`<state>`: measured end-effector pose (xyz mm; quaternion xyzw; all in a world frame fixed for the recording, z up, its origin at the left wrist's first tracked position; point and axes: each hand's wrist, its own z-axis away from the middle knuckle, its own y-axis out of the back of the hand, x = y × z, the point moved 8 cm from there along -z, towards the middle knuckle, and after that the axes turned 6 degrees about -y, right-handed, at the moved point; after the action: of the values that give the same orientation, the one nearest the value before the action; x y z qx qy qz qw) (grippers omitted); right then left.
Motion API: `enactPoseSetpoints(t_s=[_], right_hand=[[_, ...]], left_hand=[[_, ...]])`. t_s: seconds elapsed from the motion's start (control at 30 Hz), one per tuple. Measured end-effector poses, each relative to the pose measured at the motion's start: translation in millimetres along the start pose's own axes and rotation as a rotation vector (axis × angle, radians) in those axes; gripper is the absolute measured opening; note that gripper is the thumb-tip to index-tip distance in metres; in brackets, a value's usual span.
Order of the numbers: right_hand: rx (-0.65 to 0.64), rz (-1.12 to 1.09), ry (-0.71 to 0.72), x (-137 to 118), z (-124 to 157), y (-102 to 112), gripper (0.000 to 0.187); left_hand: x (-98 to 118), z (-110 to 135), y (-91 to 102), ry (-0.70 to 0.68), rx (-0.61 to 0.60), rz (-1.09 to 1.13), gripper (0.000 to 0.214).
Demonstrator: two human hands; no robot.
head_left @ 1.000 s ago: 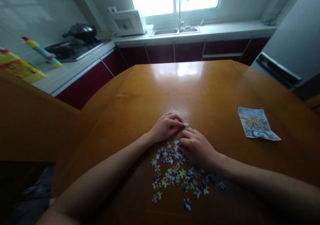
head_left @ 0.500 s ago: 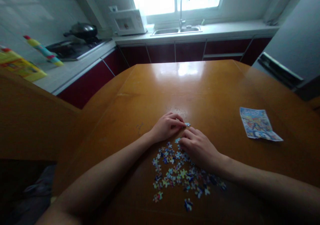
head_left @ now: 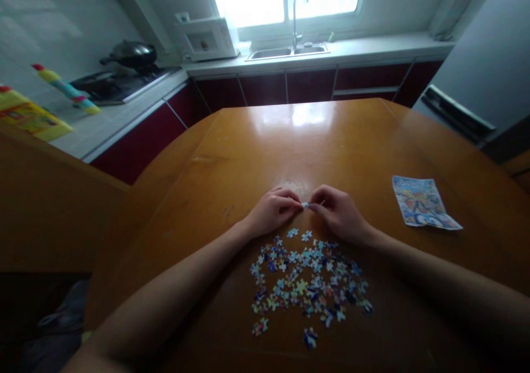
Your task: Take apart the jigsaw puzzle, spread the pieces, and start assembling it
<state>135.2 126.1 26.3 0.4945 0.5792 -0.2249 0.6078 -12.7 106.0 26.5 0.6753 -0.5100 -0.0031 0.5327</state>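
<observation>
Between my two hands, just beyond the loose pile, are small light-blue jigsaw puzzle pieces (head_left: 305, 204). My left hand (head_left: 276, 209) pinches their left side, fingers closed and partly hiding them. From the right, my right hand (head_left: 337, 210) grips the other side between thumb and forefinger. How many pieces are held there is too small to tell. Two loose light-blue pieces, one on the left (head_left: 292, 233) and one on the right (head_left: 307, 235), lie just below the hands. Nearer to me spreads a pile of many-coloured jigsaw pieces (head_left: 301, 286).
A creased picture sheet (head_left: 422, 202) lies on the wooden table (head_left: 232, 158) at the right. One puzzle piece (head_left: 310, 337) sits apart near the front. Beyond are a counter with a sink (head_left: 271, 53), a microwave (head_left: 209, 39) and a stove with a black pan (head_left: 134, 54).
My right hand has moved up and away from the pile to meet the left hand at the held pieces. A loose piece now shows where it was. The view has shifted slightly.
</observation>
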Motion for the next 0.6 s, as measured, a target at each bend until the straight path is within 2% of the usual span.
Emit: enactPoseSetpoints(t_s=[0.07, 0.17, 0.3, 0.6], right_hand=[[0.118, 0.019, -0.016, 13.6, -9.8, 22.5, 0.009], [0.151, 0.096, -0.036, 29.3, -19.6, 37.1, 0.012], [0.106, 0.125, -0.05, 35.9, -23.9, 32.0, 0.013], [-0.083, 0.197, 0.024, 24.0, -18.2, 10.2, 0.012]], left_hand=[[-1.7, 0.1, 0.6, 0.013, 0.009, 0.012, 0.016], [-4.4, 0.1, 0.9, 0.029, 0.026, 0.02, 0.015], [-4.8, -0.9, 2.4, 0.037, 0.046, 0.032, 0.014], [-3.3, -2.1, 2.5, 0.039, 0.031, 0.018, 0.017]])
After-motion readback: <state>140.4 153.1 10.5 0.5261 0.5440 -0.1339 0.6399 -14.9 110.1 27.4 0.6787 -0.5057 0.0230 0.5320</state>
